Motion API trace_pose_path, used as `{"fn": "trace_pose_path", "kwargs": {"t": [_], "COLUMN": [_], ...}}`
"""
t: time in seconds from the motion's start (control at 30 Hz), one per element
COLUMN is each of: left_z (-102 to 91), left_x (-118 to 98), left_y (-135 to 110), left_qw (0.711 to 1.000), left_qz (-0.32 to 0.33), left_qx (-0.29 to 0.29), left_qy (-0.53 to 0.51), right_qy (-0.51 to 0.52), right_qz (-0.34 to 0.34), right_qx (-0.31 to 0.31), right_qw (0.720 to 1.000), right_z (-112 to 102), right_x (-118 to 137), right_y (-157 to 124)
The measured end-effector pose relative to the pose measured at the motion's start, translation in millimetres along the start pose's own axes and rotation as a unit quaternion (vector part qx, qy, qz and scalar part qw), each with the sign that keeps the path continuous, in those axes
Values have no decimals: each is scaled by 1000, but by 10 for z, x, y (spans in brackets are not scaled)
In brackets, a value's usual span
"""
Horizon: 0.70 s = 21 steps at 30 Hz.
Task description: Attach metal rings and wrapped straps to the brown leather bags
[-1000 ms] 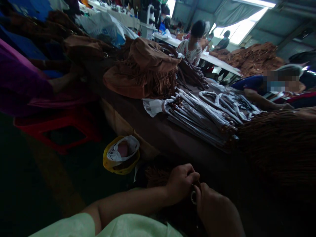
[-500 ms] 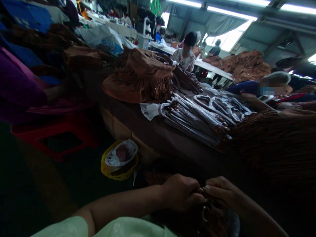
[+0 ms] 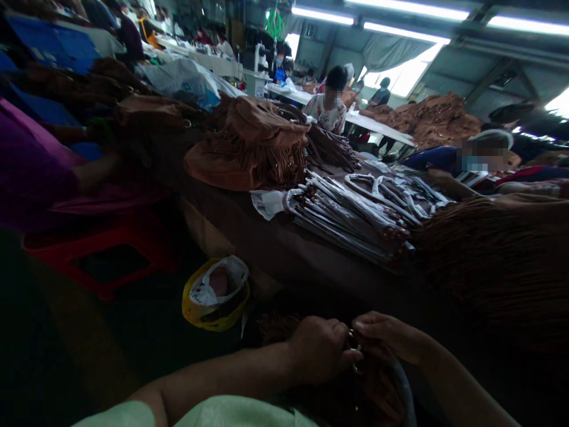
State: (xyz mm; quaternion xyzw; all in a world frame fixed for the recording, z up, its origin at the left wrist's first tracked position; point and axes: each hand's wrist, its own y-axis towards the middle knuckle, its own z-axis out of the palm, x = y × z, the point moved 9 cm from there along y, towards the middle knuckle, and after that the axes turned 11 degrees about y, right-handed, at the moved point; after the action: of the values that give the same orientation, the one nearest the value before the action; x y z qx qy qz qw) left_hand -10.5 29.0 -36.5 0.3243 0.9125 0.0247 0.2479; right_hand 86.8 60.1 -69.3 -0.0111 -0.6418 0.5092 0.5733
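Over my lap, my left hand [image 3: 320,349] is closed, thumb and fingers pinching at a small metal ring [image 3: 354,339]. Close on its right, my right hand [image 3: 386,331] is closed too, its fingertips at the upper end of a strap [image 3: 403,388] in pale plastic wrap, which curves down below it. A brown fringed bag [image 3: 377,388] lies beneath both hands, mostly in deep shadow. Dark surroundings hide whether the strap's end is hooked into the ring.
On the brown-covered table [image 3: 262,237] lie a bundle of wrapped straps [image 3: 351,219], stacked brown bags [image 3: 258,142] and a fringed pile [image 3: 498,255]. A yellow bag [image 3: 213,317] stands on the floor near a red stool [image 3: 102,252]. Co-workers sit left and across.
Both hands have moved slightly left and parted a little, so the metal ring between them shows more. The wrapped strap below my right hand is now more visible.
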Motion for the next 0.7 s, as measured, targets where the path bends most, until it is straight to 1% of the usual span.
{"fn": "trace_pose_path", "kwargs": {"t": [0.1,0.2,0.27,0.4,0.47,0.6,0.7], "left_z": [53,86,96,92,92,135,145], "left_x": [-8,75,116,82,62,27,28], "left_y": [0,34,60,87,85,69,55], "left_qw": [1000,998,998,999,999,998,998], "left_qz": [-8,-49,-58,-14,3,33,43], "left_qx": [8,24,35,46,47,52,47], "left_qy": [4,13,18,17,19,19,13], "right_qy": [-11,-12,-10,-32,-57,-113,-136], "right_qz": [5,9,16,20,22,45,55], "right_qx": [-9,-53,-78,-87,-81,-56,-45], "right_qw": [1000,998,997,995,995,991,988], "right_z": [24,7,15,64,71,71,89], "right_x": [-64,-111,-149,-181,-169,-131,-73], "right_y": [-51,-78,-92,-126,-142,-159,-159]}}
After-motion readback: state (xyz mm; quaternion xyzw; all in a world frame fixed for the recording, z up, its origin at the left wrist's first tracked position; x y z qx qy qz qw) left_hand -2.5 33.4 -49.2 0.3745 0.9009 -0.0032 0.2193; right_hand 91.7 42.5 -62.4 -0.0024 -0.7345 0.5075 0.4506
